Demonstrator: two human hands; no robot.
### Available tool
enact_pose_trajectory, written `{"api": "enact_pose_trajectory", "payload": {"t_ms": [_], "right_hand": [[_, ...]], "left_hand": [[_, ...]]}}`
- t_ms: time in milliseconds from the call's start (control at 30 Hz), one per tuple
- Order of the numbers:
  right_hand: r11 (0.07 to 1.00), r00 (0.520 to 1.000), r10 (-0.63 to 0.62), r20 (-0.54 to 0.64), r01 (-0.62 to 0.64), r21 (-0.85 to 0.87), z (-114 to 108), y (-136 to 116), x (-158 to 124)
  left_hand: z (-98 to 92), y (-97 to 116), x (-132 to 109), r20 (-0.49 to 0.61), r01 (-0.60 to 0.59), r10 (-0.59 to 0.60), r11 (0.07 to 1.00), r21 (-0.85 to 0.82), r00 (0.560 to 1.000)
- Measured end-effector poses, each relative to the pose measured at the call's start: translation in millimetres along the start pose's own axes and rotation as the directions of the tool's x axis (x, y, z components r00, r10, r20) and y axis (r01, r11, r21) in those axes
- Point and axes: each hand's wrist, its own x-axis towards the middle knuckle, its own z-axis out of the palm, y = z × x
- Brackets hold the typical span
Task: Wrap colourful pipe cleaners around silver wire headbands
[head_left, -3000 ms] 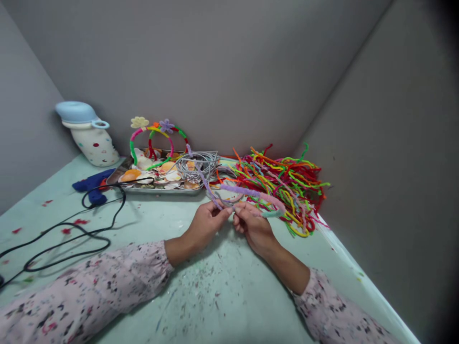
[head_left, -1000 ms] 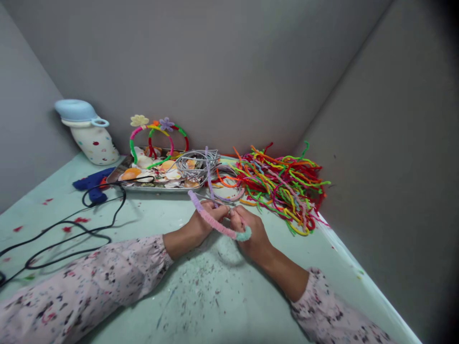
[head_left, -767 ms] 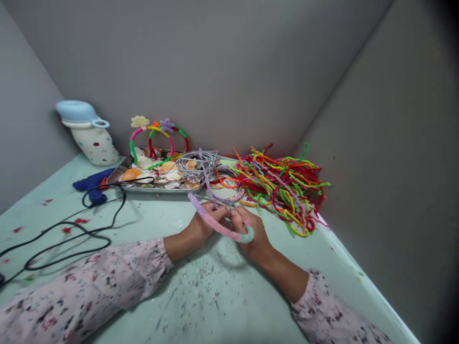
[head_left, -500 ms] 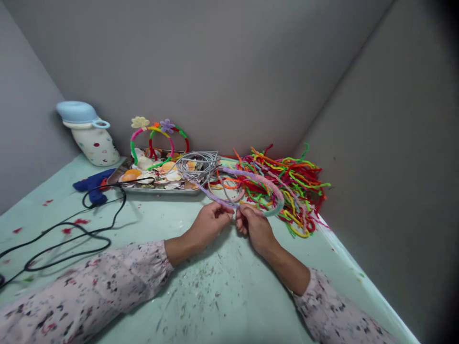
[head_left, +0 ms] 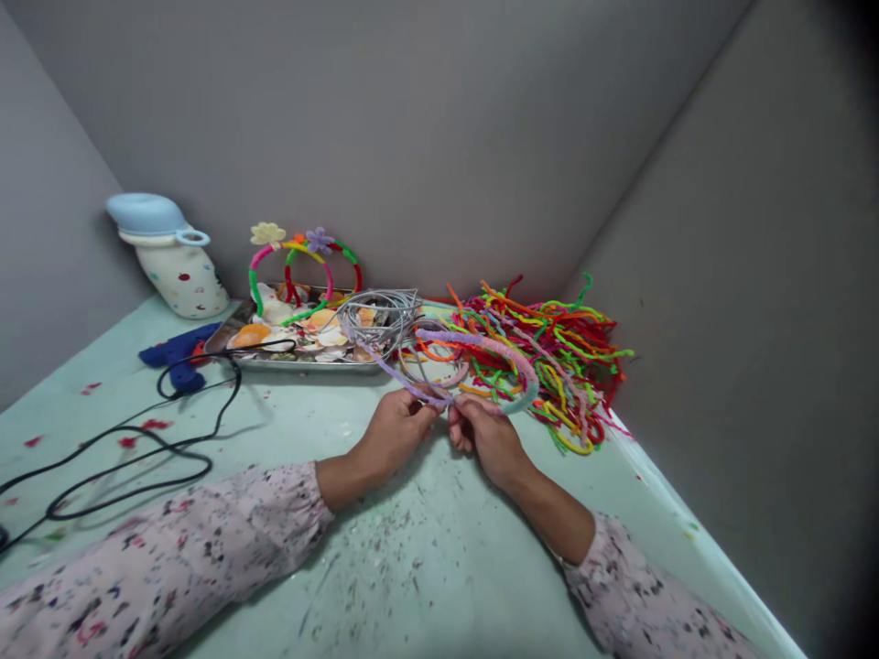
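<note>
My left hand (head_left: 399, 430) pinches a purple pipe cleaner (head_left: 391, 368), whose free length runs up and left toward a coil of grey wire (head_left: 379, 316). Close beside it, my right hand (head_left: 489, 435) is closed on a curved fuzzy hoop (head_left: 527, 371), wrapped in purple, pink and pale green. The pipe cleaner and the hoop's end come together between my fingertips. Just what each fingertip presses is partly hidden.
A metal tray (head_left: 302, 366) of shells holds two decorated hoops (head_left: 330, 275). To the right lies a heap of coloured pipe cleaners (head_left: 549, 352). At left are a blue glue gun (head_left: 179, 352), its black cable (head_left: 130, 430) and a white bottle (head_left: 182, 275).
The hoop has shifted slightly left and down. My left fingers have drawn back a little from the right hand, and the purple pipe cleaner now shows above them.
</note>
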Motion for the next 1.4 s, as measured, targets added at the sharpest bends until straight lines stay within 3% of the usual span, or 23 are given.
{"api": "enact_pose_trajectory", "payload": {"t_ms": [667,1033,1400], "right_hand": [[0.999,0.999,0.018,0.028,-0.017,-0.028,0.2,0.2,0.5],[0.994,0.997,-0.054,0.061,0.059,-0.091,2.3,1.3,-2.3],[0.987,0.998,-0.043,0.039,0.048,-0.151,5.7,-4.9,-2.6]], "left_hand": [[-0.8,-1.8,0.6,-0.038,0.029,-0.029,0.999,-0.015,0.999],[-0.2,3.7,-0.2,-0.055,0.037,-0.038,0.999,-0.011,0.998],[-0.8,6.0,-1.4,-0.08,0.033,-0.034,0.999,-0.016,0.996]]}}
